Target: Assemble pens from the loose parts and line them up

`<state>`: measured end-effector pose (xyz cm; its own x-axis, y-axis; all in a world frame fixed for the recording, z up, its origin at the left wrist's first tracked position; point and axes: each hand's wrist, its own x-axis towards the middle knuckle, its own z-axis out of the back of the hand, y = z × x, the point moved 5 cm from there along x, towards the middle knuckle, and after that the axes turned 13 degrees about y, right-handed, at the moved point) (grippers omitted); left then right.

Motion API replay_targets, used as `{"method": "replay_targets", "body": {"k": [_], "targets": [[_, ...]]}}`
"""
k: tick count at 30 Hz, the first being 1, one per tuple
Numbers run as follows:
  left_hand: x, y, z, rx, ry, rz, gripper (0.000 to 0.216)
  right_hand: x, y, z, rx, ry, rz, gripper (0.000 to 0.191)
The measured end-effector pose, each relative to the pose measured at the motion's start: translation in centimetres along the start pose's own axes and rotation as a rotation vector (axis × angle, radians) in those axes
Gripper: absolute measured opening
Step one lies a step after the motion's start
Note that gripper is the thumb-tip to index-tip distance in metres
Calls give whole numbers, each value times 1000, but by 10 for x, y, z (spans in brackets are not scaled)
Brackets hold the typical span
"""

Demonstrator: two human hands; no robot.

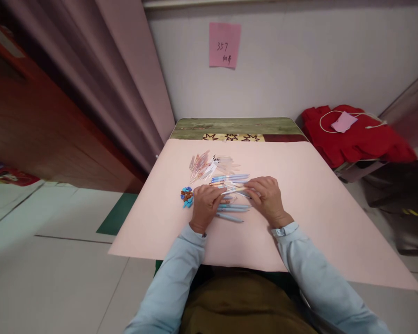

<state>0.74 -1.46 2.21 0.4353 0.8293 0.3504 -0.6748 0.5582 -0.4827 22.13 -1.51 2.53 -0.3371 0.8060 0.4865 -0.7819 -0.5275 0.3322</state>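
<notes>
Toward the far edge of the worktop (316, 199), your left hand (205, 204) and right hand (269, 197) pinch one pen (235, 190); a jerk could scatter the loose pens (231, 209) underneath.

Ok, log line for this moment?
left hand: holds pen | right hand: holds same pen | blue pens: around hands | clear tubes: behind | small caps: beside left hand | surface: pink sheet
</notes>
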Motion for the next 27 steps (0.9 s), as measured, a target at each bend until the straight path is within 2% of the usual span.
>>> {"method": "replay_targets", "body": {"k": [3,6,8,13,19,21,23,27], "targets": [[1,-4,-5,27,65,-42,29,2,13,-6,25,69,82,14],[1,-6,-6,49,93,-41,36,2,17,-10,22,97,79,14],[0,-4,-3,59,43,6,38,1,11,-9,-6,57,10,14],[-4,6,9,43,-198,120,32,0,-7,-14,-97,-1,-149,16],[-6,7,11,56,-242,114,27,3,0,-10,-55,-34,-145,16],[-8,7,12,52,-256,125,26,-3,10,-6,-8,14,-106,16],[-9,8,14,46,-261,129,24,-11,23,-6,26,127,-27,18],[-10,7,12,36,-224,93,19,-29,39,-11,-63,264,23,20]]}}
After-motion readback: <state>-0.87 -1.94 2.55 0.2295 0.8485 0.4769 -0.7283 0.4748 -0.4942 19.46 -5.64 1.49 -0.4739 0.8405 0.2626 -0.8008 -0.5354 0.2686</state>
